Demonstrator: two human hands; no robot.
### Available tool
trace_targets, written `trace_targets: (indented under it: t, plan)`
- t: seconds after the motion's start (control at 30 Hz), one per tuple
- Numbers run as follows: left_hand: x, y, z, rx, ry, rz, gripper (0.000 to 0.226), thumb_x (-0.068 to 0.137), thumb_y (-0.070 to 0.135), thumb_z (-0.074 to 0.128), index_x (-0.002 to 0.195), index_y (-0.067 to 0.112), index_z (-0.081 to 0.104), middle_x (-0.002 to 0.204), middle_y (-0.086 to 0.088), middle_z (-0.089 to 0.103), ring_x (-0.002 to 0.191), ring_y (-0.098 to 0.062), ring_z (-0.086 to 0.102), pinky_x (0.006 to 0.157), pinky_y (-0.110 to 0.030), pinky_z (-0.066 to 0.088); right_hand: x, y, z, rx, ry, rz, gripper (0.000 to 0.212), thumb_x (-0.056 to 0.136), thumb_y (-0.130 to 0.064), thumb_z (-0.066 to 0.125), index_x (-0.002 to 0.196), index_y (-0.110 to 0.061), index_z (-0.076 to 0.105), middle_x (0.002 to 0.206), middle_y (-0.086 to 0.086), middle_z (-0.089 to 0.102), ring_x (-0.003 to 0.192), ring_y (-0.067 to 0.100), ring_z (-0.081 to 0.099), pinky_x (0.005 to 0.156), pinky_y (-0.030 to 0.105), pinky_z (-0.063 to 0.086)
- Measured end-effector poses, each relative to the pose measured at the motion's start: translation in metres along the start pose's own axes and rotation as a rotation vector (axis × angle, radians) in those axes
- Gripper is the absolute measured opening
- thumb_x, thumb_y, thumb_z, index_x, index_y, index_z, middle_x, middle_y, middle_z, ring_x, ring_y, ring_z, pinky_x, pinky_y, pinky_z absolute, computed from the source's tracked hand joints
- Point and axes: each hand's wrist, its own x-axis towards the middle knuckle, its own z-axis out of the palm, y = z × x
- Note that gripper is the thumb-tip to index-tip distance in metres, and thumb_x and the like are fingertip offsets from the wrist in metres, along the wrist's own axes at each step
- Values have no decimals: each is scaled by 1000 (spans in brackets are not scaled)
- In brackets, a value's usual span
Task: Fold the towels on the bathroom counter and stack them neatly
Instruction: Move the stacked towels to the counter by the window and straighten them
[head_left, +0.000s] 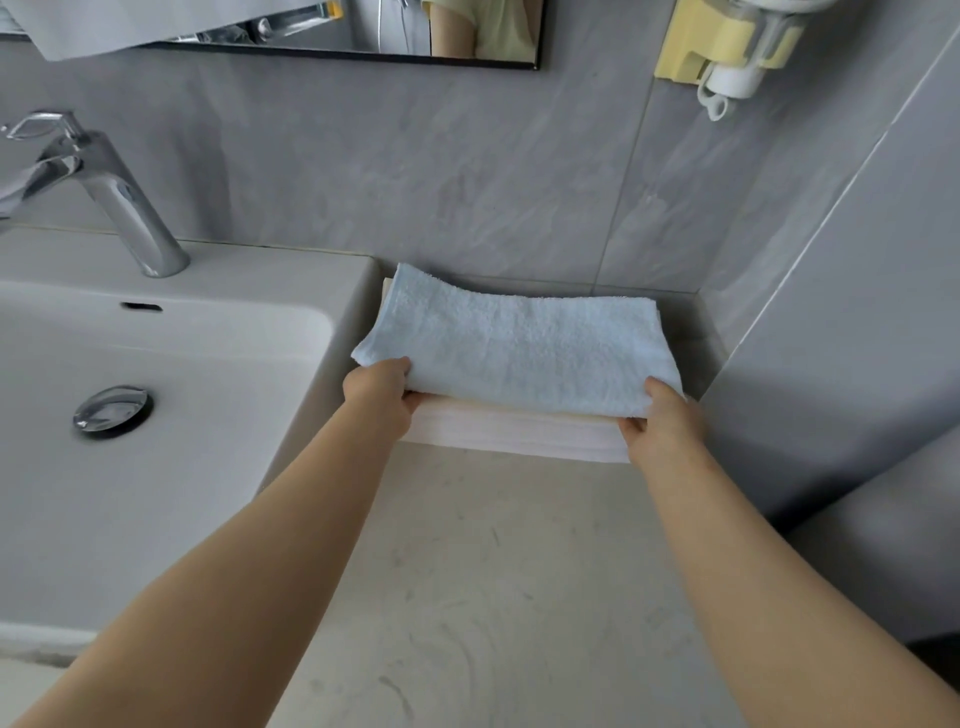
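Now the blue towel (514, 348) is held at its two near corners, pinched by the left hand (382, 397) and the right hand (660, 421), on the white towel (519, 434) by the wall; edges should be lined up before it is let go

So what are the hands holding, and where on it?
Both hold the folded blue towel by its near corners: left hand the left one, right hand the right one.

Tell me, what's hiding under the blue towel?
Under the blue towel lies a cream towel, only its edge peeking out, then a folded white towel at the bottom. The blue one covers their tops, so the rest stays hidden.
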Motion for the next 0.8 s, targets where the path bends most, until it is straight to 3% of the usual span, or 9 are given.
trace_targets:
  t: [0.13, 0.37, 0.5, 0.63, 0.8]
  plan:
    - [-14, -9, -18, -44, -60, 65, 22, 88, -6, 53, 104, 9, 49, 98, -9, 58, 87, -26, 58, 71, -35, 49, -16, -1, -17, -11, -38, -1, 35, 88, -4, 58, 122, -10, 53, 122, 11, 59, 99, 24, 60, 80, 35, 52]
    - [-52, -25, -72, -80, -143, 55, 25, 89, -4, 52, 109, 9, 48, 105, -11, 57, 79, -23, 60, 58, -31, 49, -61, 11, -66, -81, -68, -9, 30, 89, -2, 55, 119, -5, 53, 113, 12, 59, 94, 24, 60, 73, 33, 50]
    - [-71, -48, -107, -41, -135, 42, 33, 89, -5, 53, 121, 2, 48, 111, -14, 56, 91, -28, 57, 67, -35, 48, -85, 29, -103, -122, -49, 17, 23, 89, -2, 55, 111, -8, 52, 104, 11, 59, 81, 21, 59, 60, 30, 48]
    - [-83, -71, -138, -20, -121, 18, 39, 88, -7, 54, 125, -3, 46, 118, -18, 55, 95, -29, 54, 76, -37, 46, -103, 48, -137, -202, -17, 39, 11, 88, -2, 56, 98, -7, 55, 93, 10, 61, 79, 21, 60, 59, 30, 48]
    - [-92, -103, -183, 94, -83, -61, 43, 86, -9, 56, 126, -3, 43, 110, -19, 53, 93, -31, 54, 79, -40, 46, -115, 67, -186, -341, 56, 90, 7, 84, 1, 60, 88, -4, 57, 103, 16, 59, 84, 27, 59, 63, 35, 50]
